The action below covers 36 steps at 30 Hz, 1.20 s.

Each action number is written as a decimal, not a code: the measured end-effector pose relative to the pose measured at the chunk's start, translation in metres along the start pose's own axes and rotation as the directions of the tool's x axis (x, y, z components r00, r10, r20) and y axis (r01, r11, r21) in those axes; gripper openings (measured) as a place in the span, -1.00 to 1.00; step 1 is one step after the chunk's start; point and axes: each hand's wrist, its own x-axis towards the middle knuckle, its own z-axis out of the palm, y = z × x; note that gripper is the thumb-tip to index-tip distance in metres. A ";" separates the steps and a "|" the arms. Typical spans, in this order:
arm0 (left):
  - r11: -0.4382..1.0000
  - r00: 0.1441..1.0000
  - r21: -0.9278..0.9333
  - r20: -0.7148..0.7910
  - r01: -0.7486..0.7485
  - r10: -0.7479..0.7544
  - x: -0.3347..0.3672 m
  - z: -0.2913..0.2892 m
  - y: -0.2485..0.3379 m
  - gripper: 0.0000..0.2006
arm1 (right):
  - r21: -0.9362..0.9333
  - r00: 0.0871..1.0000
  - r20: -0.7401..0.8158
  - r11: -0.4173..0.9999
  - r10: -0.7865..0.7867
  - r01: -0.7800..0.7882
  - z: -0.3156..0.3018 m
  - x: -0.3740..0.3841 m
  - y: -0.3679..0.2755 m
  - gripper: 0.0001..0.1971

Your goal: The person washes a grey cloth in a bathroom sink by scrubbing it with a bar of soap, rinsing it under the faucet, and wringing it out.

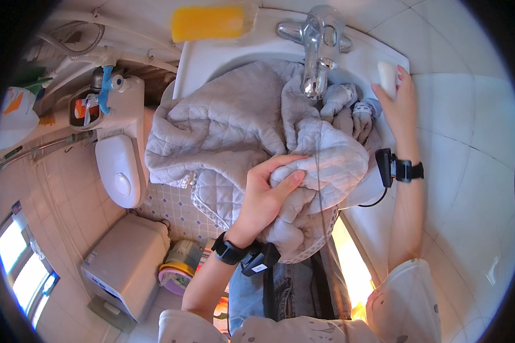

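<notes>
A large grey quilted cloth [223,114] with patterned edging fills the white sink [372,43] and hangs over its front edge. My left hand [269,191] is closed on a bunched fold of this cloth, thumb on top, near the front of the basin. At the sink's right rim, my right hand [399,103] has its thumb and fingers around a white bar of soap [387,79]. The chrome faucet [316,51] reaches over the cloth; whether water runs is hard to see. Bunched grey folds [340,103] lie between the faucet and my right hand.
A yellow block [209,23] sits on the sink's back left corner. Left of the sink is a toilet [120,171] with its lid down. Lower down stand a boxy grey appliance [129,260] and stacked basins [177,274]. Tiled wall [446,114] rises at right.
</notes>
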 end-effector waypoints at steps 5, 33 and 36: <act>0.998 0.998 0.008 0.011 -0.065 0.065 0.001 -0.002 -0.004 -0.71 | -0.085 0.999 0.006 0.996 -0.034 0.035 0.008 0.013 -0.009 -0.46; 0.978 0.995 -0.210 -0.104 -0.015 -0.007 -0.001 0.020 -0.022 -0.78 | 0.454 0.981 0.191 0.885 0.017 -0.104 -0.054 -0.138 -0.176 -0.56; 0.963 0.998 -0.271 -0.054 -0.002 -0.013 -0.001 0.016 -0.026 -0.77 | 0.405 0.978 0.176 0.898 0.109 -0.173 -0.042 -0.130 -0.156 -0.58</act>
